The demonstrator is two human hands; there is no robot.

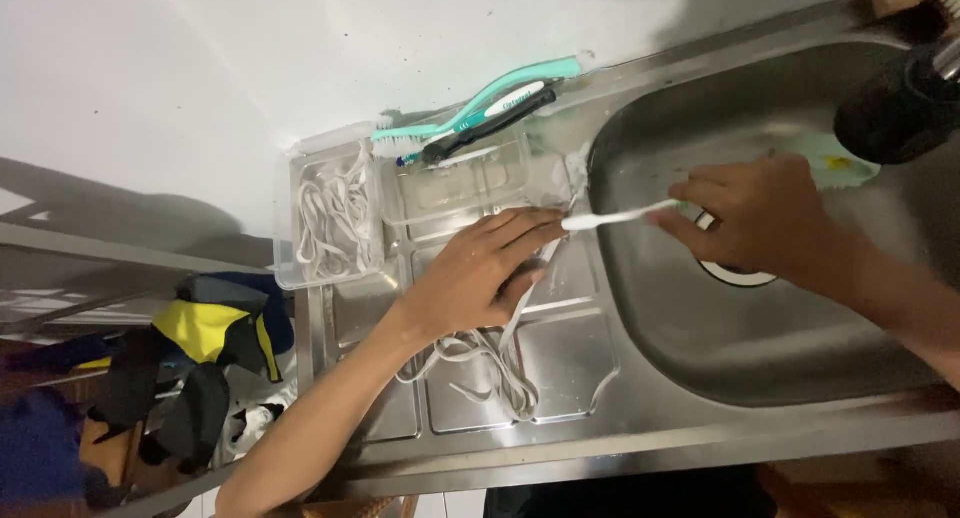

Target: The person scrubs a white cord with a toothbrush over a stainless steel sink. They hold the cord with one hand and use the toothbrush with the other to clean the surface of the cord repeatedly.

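Note:
My left hand (478, 276) presses flat on white shoelaces (490, 363) spread over the steel drainboard (570, 353) beside the sink. My right hand (762, 216) grips a white toothbrush (612, 217) by its handle, with the brush head at my left fingertips near the sink's rim. The laces trail in loops below my left palm. Soapy foam shows around the brush head.
A clear plastic box (330, 223) holds more white laces, with a second clear tray (462, 183) next to it. Teal, white and black toothbrushes (480, 108) lie across the tray. The steel sink basin (720, 348) has a drain (735, 268). Dark and yellow cloth (205, 333) lies lower left.

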